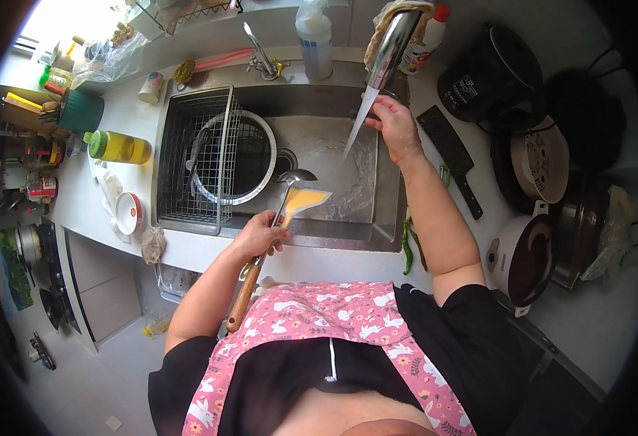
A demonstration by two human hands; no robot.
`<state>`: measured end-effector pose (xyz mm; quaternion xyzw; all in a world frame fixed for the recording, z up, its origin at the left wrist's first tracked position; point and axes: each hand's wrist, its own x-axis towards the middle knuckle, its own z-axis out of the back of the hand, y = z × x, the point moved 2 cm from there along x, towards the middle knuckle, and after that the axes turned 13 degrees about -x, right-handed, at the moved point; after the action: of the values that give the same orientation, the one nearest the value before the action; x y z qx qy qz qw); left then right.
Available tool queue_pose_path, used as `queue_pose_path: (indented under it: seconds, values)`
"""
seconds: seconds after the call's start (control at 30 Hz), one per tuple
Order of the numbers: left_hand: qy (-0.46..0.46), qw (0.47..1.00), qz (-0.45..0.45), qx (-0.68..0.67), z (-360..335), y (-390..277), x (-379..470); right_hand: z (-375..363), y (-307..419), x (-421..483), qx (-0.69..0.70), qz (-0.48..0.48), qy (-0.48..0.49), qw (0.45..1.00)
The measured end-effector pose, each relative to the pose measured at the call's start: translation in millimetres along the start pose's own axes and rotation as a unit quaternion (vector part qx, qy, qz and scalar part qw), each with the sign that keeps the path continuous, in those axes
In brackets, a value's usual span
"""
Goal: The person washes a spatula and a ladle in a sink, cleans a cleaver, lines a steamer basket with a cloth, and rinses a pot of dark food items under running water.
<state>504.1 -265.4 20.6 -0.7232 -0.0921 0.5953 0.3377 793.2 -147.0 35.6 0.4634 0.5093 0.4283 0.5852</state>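
Observation:
My left hand (264,235) grips a metal ladle (298,175) with a wooden handle, together with a yellow spatula (303,199) with a pale translucent rim. Both heads point up over the near part of the stainless steel sink (346,215). My right hand (396,126) is beside the water stream (360,121), thumb and fingers apart. I see nothing held in it, though its fingertips are partly hidden. Water runs from a thick chrome spout (394,49) with a cloth (379,34) around it. A round metal pot (267,136) sits in the sink, partly under a wire basket (210,158).
Right of the sink lie a cleaver (449,141) and green chillies (406,245), near a black appliance (487,76) and a pale-sided pot (523,261). To the left are a yellow bottle (125,148), a small bowl (128,213) and a crumpled rag (154,245). A spray bottle (314,46) stands behind.

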Motion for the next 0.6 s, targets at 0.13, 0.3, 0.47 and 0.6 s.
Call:
queue_pose_path:
  seconds: [0.13,0.3,0.47,0.6]
  values:
    - [-0.009,1.000,-0.003,0.024,-1,0,-5,5,-6,-4,-0.044,0.007,0.020,0.999]
    - [-0.017,0.998,-0.011,0.054,-1,1,-7,-3,-34,-1,0.173,-0.043,0.170,0.969]
    - [-0.031,0.990,-0.007,0.138,-8,-3,-16,-6,-103,0,-0.394,0.048,-0.061,0.916]
    - [-0.065,0.966,-0.107,0.225,-8,14,-26,5,-43,1,-0.247,0.092,-0.124,0.957]
